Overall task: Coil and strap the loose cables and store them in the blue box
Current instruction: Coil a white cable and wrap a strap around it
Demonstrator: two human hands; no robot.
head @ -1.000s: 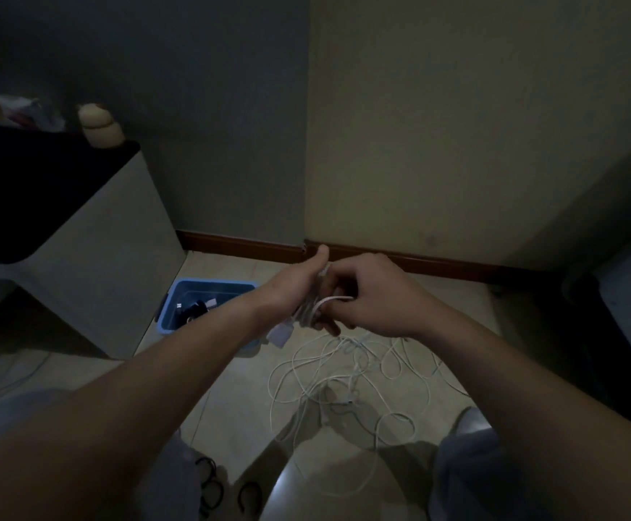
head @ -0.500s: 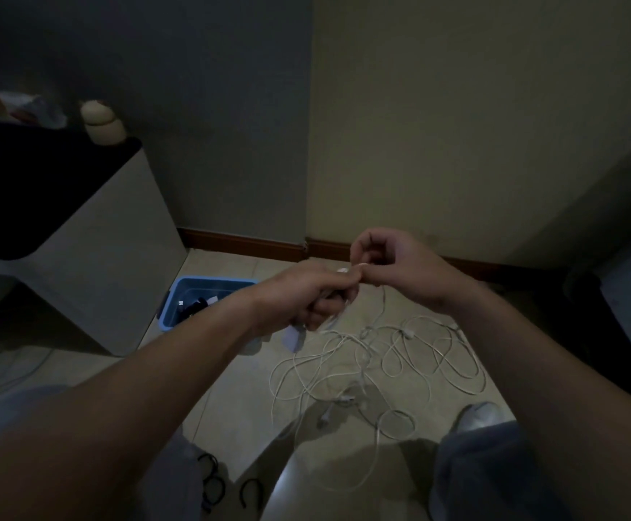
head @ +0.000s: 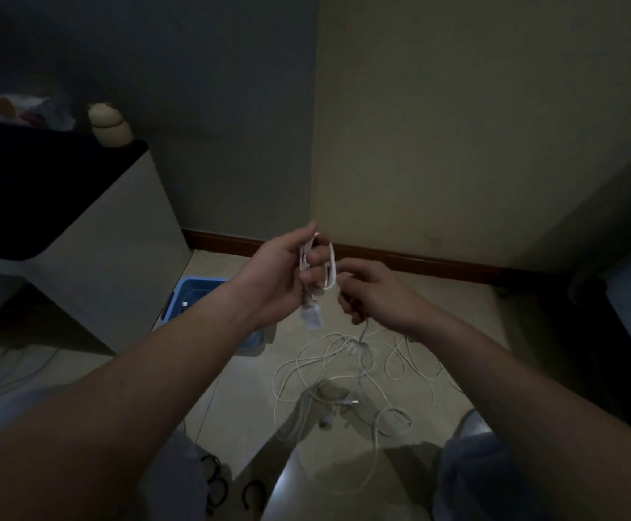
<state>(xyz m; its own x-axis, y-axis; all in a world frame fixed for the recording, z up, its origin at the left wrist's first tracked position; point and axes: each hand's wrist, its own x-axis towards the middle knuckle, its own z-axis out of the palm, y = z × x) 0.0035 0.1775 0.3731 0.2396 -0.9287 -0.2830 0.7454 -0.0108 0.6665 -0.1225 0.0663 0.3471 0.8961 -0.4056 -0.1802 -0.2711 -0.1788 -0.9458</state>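
Note:
My left hand [head: 287, 276] holds a small coil of white cable [head: 329, 265] wound around its fingers, and a white plug end [head: 312, 317] dangles below the palm. My right hand [head: 376, 295] sits just to the right, fingers curled on the same cable's trailing strand, which drops to the floor. A loose tangle of white cables [head: 351, 374] lies on the tiled floor below both hands. The blue box [head: 189, 295] stands on the floor to the left, partly hidden behind my left forearm, with a few small items inside.
A white cabinet with a dark top [head: 61, 220] stands at the left, next to the blue box. Black cable loops [head: 216, 486] lie by my knees at the bottom. Walls meet in a corner ahead, with a brown skirting board [head: 419, 263].
My left hand turned palm-up and rose slightly, showing a new loop of white cable around its fingers. My right hand dropped from above the left hand to its right side, drawing the strand.

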